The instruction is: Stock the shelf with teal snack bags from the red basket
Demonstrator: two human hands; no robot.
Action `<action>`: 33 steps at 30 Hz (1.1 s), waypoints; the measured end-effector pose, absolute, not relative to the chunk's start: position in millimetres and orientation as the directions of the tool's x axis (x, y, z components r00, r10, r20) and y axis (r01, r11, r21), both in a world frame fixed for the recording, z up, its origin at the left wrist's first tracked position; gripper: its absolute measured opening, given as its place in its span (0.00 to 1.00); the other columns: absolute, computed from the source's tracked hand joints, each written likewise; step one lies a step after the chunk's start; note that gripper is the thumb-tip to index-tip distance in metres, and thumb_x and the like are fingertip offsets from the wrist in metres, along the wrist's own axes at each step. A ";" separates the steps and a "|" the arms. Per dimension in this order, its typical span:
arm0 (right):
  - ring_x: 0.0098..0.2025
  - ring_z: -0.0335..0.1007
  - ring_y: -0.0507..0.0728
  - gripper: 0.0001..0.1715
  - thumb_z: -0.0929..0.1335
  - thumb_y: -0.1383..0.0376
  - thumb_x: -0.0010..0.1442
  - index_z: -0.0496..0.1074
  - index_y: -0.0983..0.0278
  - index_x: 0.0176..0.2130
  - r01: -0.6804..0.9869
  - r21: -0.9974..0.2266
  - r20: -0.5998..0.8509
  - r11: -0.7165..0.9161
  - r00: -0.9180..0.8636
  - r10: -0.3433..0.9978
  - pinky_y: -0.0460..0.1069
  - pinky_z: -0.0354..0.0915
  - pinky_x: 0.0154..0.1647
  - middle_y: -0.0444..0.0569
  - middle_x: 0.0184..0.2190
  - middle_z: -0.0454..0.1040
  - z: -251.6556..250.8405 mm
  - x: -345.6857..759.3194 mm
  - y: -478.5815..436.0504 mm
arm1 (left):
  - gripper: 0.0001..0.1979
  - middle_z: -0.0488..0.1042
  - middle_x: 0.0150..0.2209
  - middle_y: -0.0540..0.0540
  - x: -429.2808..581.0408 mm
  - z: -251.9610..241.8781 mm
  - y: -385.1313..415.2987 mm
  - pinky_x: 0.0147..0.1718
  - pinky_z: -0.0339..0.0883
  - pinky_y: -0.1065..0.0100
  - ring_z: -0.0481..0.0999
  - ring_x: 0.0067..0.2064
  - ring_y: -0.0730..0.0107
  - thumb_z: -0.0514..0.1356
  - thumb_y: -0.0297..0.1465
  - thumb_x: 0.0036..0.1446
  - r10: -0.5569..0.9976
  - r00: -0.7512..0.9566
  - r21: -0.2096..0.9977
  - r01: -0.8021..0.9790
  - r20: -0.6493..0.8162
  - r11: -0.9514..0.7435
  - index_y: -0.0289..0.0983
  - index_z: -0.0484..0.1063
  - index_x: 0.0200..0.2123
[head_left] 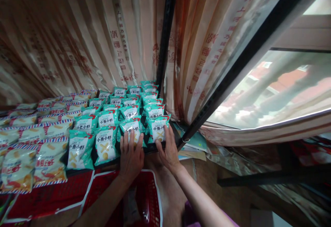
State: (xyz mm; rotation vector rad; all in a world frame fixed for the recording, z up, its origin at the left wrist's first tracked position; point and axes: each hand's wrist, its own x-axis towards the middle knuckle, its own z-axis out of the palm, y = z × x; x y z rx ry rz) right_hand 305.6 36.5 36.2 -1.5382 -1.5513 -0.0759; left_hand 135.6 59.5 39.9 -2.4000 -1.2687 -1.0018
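My left hand [132, 153] lies with outstretched fingers against the front of a teal snack bag [131, 126] at the shelf's edge. To its right, my right hand [168, 147] touches the lower right side of another teal snack bag [156, 127], thumb and fingers apart. Both bags stand upright at the front of their rows, with more teal bags behind them. Left of my hands stand two more front bags, a teal one [105, 144] and its neighbour [80, 150]. Neither hand is wrapped round a bag.
Striped-edge chip bags [51, 160] fill the shelf's left part. Below the shelf are red baskets [152, 192] with white rims. Black metal posts [200, 118] rise at the corner, before patterned curtains [139, 30]. A window [271, 89] is at right; papers [193, 142] lie beside the shelf.
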 end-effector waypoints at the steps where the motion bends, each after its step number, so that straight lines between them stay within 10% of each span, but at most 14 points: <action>1: 0.68 0.43 0.65 0.40 0.62 0.62 0.64 0.38 0.59 0.67 0.814 -0.537 0.621 0.221 0.204 0.757 0.65 0.54 0.63 0.58 0.68 0.44 36.5 305.4 36.4 | 0.29 0.36 0.69 0.36 135.1 39.8 59.4 0.61 0.45 0.40 0.38 0.68 0.40 0.56 0.24 0.55 0.634 0.387 0.099 0.799 0.670 -0.593 0.35 0.58 0.62; 33: 0.68 0.45 0.64 0.38 0.62 0.63 0.64 0.41 0.59 0.67 0.800 -0.549 0.637 0.241 0.214 0.740 0.65 0.55 0.63 0.58 0.67 0.47 35.1 303.0 39.1 | 0.27 0.38 0.68 0.33 135.5 37.6 58.4 0.59 0.55 0.44 0.43 0.67 0.40 0.59 0.26 0.56 0.597 0.359 0.127 0.775 0.717 -0.619 0.34 0.60 0.59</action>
